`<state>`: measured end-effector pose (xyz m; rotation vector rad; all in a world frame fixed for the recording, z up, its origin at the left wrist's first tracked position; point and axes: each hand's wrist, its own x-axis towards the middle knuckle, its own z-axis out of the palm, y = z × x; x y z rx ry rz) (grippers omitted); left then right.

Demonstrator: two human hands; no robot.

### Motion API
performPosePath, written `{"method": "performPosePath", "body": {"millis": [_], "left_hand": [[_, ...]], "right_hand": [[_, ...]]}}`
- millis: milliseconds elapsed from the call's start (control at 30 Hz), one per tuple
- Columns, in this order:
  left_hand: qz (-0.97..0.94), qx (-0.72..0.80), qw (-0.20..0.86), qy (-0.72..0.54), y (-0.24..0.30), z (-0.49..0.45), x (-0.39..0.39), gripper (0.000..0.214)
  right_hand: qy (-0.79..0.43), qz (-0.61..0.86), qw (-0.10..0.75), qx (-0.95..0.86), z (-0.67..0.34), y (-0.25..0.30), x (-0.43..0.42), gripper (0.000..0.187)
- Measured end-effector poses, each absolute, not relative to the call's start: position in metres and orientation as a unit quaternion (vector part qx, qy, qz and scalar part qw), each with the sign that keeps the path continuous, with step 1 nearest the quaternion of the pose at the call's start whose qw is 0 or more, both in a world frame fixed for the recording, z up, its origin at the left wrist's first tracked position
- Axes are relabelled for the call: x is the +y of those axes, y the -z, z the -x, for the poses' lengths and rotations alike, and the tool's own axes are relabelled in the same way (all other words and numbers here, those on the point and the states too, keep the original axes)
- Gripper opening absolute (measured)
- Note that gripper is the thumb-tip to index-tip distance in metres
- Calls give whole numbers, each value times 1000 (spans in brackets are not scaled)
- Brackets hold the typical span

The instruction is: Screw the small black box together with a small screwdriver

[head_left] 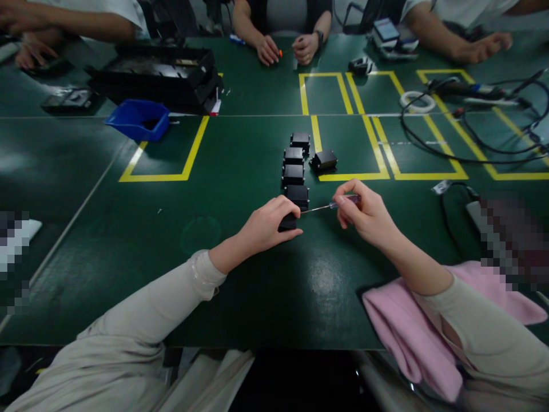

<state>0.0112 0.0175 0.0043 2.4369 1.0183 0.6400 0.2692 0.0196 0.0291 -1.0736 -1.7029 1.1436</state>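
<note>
my left hand (266, 226) pins a small black box (288, 223) to the green surface (128, 240); my right hand (364, 216) pinches a thin screwdriver (319, 208) aimed at it. i judge the tip could slip if the box shifts, jabbing the row of boxes (294, 166).

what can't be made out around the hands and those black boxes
Head view, the only one:
- small black box: mostly covered by the left hand gripping it.
- screwdriver in the right hand: whether its tip touches the box is too small and dark to tell.
- pixelated patch at the right edge: blurred, contents unknown.
- row of black boxes: too dark for detail.
</note>
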Motion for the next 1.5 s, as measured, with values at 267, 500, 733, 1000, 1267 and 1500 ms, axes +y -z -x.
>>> {"method": "performPosePath", "body": {"millis": [267,500,733,1000,1267,1500], "left_hand": [[-876,371,215,-223,-5,-11,18,28],[-877,368,213,-224,-4,-10,19,30],[-879,367,211,-218,-4,-10,19,31],[-879,368,215,-214,-6,-11,19,31],[-880,367,212,-214,-5,-10,18,30],[-878,372,213,-211,-6,-10,18,29]], "right_hand": [[-453,426,400,-674,-269,-31,19,24],[-458,412,414,-670,-269,-29,19,26],[-453,416,407,-675,-270,-27,20,29],[-451,412,410,-677,-269,-28,20,32],[-450,408,418,-675,-269,-29,19,31],[-448,413,408,-680,-269,-29,19,27]]}}
